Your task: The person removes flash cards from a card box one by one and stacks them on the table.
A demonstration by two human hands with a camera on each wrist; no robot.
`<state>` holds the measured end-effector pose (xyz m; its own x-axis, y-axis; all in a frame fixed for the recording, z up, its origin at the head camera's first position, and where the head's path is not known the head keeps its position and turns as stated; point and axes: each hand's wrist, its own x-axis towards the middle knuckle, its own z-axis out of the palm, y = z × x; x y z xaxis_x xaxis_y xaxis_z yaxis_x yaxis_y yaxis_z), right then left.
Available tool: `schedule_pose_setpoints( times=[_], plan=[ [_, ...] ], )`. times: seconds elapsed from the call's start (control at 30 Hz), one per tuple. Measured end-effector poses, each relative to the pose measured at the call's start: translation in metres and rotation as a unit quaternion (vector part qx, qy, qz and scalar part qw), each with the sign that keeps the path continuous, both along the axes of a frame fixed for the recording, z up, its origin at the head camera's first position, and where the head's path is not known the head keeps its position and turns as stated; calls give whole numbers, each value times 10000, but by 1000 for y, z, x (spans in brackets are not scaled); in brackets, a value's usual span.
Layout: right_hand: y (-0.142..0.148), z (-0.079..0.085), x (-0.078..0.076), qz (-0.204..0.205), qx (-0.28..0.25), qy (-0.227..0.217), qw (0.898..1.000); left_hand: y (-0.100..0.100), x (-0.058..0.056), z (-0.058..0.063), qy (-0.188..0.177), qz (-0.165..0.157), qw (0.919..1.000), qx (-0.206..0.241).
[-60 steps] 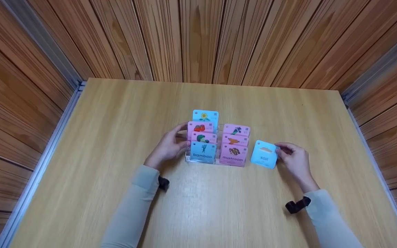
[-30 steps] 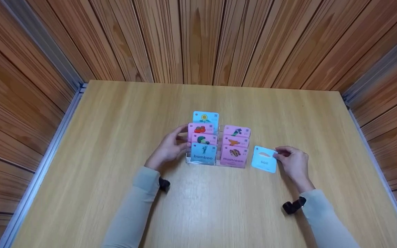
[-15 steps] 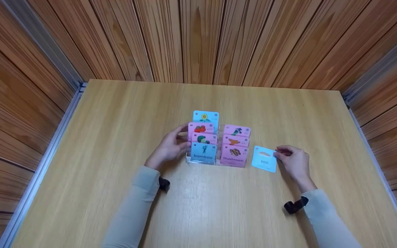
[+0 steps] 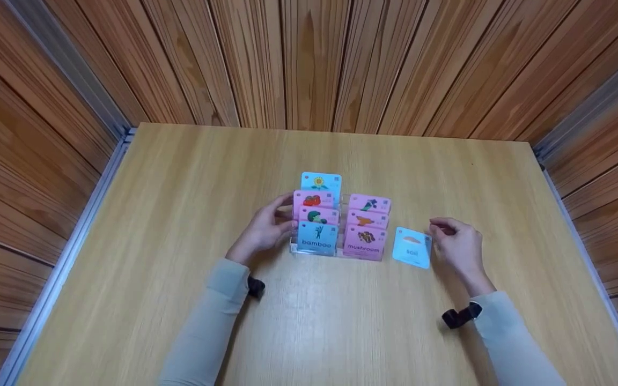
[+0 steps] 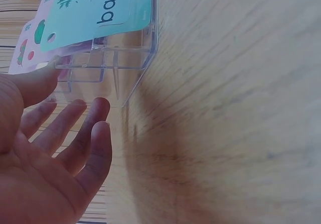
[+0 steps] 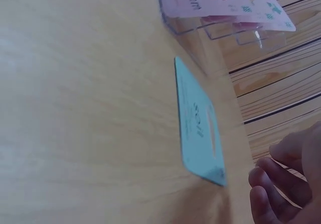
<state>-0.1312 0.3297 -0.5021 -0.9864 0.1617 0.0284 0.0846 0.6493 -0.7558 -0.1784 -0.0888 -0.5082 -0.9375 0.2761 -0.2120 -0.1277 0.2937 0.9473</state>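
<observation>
A clear plastic card holder (image 4: 339,253) stands mid-table with picture cards in two columns. Its left column has a blue bamboo card (image 4: 317,239) in front and a blue sunflower card (image 4: 321,181) at the back; a pink mushroom card (image 4: 363,242) fronts the right column. My left hand (image 4: 259,230) grips the holder's left side, thumb against its edge (image 5: 65,67) and fingers beside and behind. A blue soil card (image 4: 412,249) lies flat on the table to the right of the holder. Just beyond its right edge, my right hand (image 4: 459,247) has loosely bent fingers, holding nothing.
Pink cards with a tomato (image 4: 313,199), a broccoli-like picture (image 4: 318,215) and a carrot (image 4: 365,220) fill middle tiers. The wooden table (image 4: 298,321) has plank walls (image 4: 309,64) behind and at both sides. A black band device (image 4: 462,316) sits on the right wrist.
The soil card was shifted slightly toward the front and straightened. My right fingers have since let go of its corner and drawn up and away. My left hand stays at the holder.
</observation>
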Motion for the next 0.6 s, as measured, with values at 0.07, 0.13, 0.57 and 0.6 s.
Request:
schedule_pose_setpoints(
  times=[0.07,0.13,0.57,0.6],
  plan=[
    [-3,4,-1,26,-2,107,9999,0,1,1,-2,15,10000,-27],
    [-7,8,-2,70,-34,212,9997,0,1,1,6,17,10000,-60],
    [-31,22,-12,349,-193,861,9955,1,2,2,104,-16,9997,-214],
    [-33,22,-12,397,-245,883,9950,2,2,2,72,-6,9998,-197]
  ],
)
